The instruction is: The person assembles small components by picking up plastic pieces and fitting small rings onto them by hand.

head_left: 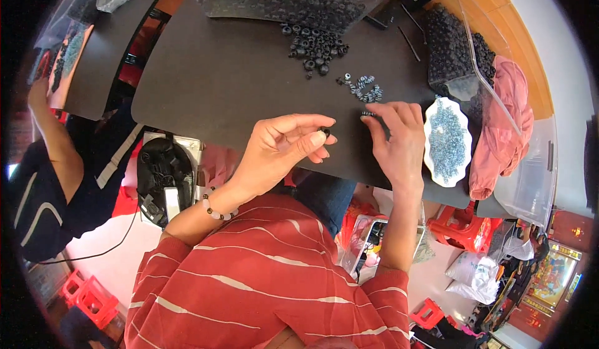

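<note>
The left hand (281,143) is pinching a small black bead (325,131) at its two o'clock, and the right hand (402,140) is pinching a striped bit (368,113) at its ten o'clock, each grip nearly closed. Either could be slipping and rolling off the surface (212,80) if fingers are squeezing badly. At the right hand's three o'clock, a wavy white dish (445,182) is holding tiny blue beads (447,138).

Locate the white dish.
In the head view, the white dish sits toward the right of the table, between the right hand and the pink cloth.
</note>
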{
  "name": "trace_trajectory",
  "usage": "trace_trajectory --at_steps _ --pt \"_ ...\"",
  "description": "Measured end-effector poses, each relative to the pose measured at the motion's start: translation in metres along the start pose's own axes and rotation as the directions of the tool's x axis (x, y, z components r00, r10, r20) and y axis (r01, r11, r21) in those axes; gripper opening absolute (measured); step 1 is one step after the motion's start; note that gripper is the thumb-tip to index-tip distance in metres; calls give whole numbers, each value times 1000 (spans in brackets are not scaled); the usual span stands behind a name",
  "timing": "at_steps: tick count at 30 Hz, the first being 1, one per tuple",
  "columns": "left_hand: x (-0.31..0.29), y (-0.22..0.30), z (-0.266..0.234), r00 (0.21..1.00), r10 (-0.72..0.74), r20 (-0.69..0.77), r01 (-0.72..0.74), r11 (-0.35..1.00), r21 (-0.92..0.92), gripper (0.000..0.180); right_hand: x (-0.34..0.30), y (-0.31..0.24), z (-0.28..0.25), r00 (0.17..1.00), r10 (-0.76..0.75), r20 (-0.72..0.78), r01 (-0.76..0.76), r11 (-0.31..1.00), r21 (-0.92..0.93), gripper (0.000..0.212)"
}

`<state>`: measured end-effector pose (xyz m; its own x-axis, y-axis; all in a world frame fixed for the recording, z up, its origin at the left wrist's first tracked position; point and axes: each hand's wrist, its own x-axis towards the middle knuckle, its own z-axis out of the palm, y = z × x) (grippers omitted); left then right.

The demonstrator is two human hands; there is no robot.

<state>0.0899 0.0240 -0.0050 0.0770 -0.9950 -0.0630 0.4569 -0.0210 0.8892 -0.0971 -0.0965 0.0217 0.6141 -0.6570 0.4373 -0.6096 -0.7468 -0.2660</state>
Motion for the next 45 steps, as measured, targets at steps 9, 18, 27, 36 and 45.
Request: trace_trajectory --at_steps 9,18,27,36,45 --pt "-10 -1 1 986 -82 145 123 947 -298 33 -2 -2 9 999 12 -39 -7 994 109 10" --pt "-10 1 9 992 -26 124 45 987 -155 28 -24 -44 -2 969 193 154 -186 157 970 12" --pt "-14 -5 9 995 -7 99 29 973 -228 26 -30 -63 5 944 136 301 -289 -101 952 12" --pt "-15 -8 -3 997 3 81 15 975 -221 24 -14 -68 -5 891 112 441 -445 18 895 16" --pt "-15 2 -10 1000 12 -6 -13 987 -159 23 39 -17 22 999 31 -5 -31 995 92 16"
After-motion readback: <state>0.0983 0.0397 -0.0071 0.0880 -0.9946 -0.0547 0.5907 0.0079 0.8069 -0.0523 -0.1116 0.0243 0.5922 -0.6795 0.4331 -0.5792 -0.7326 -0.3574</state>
